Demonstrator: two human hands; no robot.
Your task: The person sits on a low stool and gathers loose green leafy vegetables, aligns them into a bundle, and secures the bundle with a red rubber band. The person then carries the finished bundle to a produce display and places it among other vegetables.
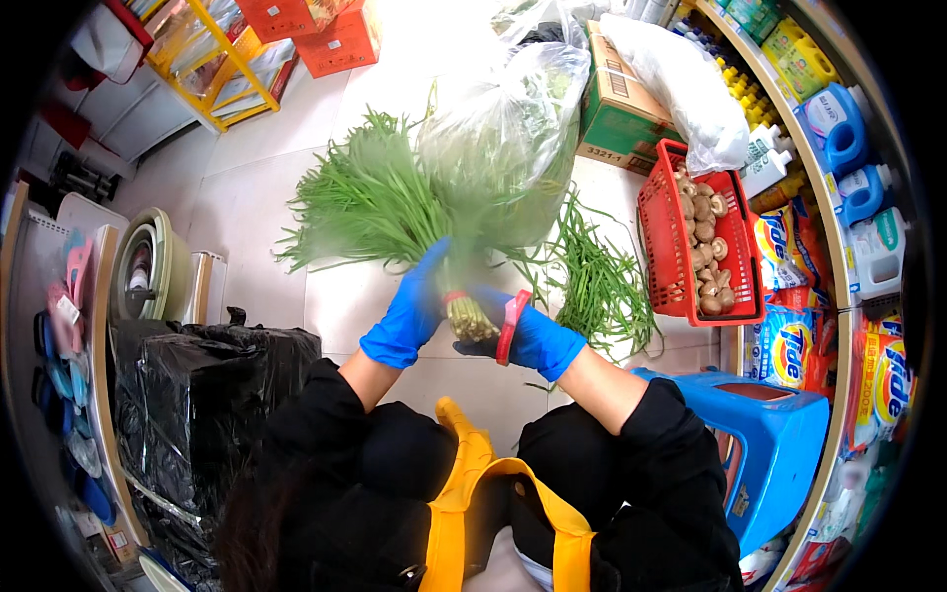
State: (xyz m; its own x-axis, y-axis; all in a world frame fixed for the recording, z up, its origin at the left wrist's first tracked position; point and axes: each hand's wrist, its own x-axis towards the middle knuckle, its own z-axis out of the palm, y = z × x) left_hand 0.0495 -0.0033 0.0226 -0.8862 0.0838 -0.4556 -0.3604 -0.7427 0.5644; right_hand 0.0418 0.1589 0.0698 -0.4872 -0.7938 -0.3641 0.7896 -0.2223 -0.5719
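Note:
A bunch of long green chives [380, 197] lies in front of me, leaf tips toward the far left and pale cut stem ends toward me. My left hand [406, 311], in a blue glove, grips its left side with the thumb along the stems. Near the cut ends, my right hand [533, 340] closes round the stems from the right; its glove is blue with a dark palm side. A red band [511, 328] loops over that hand, and some red also shows around the stems. Blur hides part of the fingers.
Loose chives [602, 281] lie on the tiled floor to the right, beside a clear plastic bag [513, 128] of greens. A red basket [700, 247] holds mushrooms. Close on my right stands a blue stool [769, 424]; on my left, a black plastic-covered stack [197, 405]. Shelves line both sides.

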